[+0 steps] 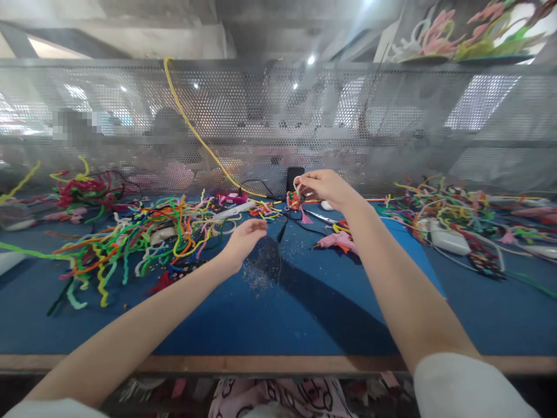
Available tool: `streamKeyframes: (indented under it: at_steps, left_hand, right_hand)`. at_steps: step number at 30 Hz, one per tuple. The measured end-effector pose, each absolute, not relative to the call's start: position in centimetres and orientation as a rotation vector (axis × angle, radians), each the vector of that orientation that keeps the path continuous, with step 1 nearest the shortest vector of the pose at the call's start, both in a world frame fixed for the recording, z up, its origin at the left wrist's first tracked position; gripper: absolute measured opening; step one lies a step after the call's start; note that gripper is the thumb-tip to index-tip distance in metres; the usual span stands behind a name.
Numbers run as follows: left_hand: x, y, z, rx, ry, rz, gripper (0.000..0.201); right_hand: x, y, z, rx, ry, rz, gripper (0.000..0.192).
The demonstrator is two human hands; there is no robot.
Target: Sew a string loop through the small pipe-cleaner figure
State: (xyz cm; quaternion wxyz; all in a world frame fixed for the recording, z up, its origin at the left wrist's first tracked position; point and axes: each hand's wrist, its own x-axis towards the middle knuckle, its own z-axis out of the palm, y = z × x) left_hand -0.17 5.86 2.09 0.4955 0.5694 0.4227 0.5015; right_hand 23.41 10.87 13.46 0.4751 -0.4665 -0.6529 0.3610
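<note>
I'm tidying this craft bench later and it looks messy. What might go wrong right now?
The right hand holds a small twisted piece above scissors; if dropped, it may land on them. The left hand hovers beside the tangled pile, where a sleeve or finger might snag loose stems and drag them off the blue mat.

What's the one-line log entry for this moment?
right hand: pinching small pipe-cleaner piece, raised | left hand: open, empty, above blue mat | pipe-cleaner pile: left of hands
</note>
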Motion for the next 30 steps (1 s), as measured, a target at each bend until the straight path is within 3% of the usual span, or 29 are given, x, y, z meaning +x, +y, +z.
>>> streamKeyframes:
  at_steps: [4, 10, 19, 30]
  left_hand:
    - [2.9, 9.8, 3.2, 1.549, 1.003, 1.056, 0.033]
    - [4.2, 12.5, 3.2, 1.738, 0.938, 0.907, 0.01]
    - [3.4, 13.5, 1.6, 1.683, 1.134, 0.935, 0.008]
    - [1.6, 14.1, 1.1, 1.528, 1.226, 0.873, 0.02]
  right_hand:
    - [23.1, 11.0, 13.7, -1.106, -1.676, 0.907, 0.02]
    - [23.6, 11.4, 12.5, -1.094, -1.699, 0.878, 0.021]
    - [24.1, 14.0, 10.8, -1.215, -1.572, 0.8, 0.006]
    - [24.5, 15.6, 9.8, -1.302, -1.28, 0.792, 0.014]
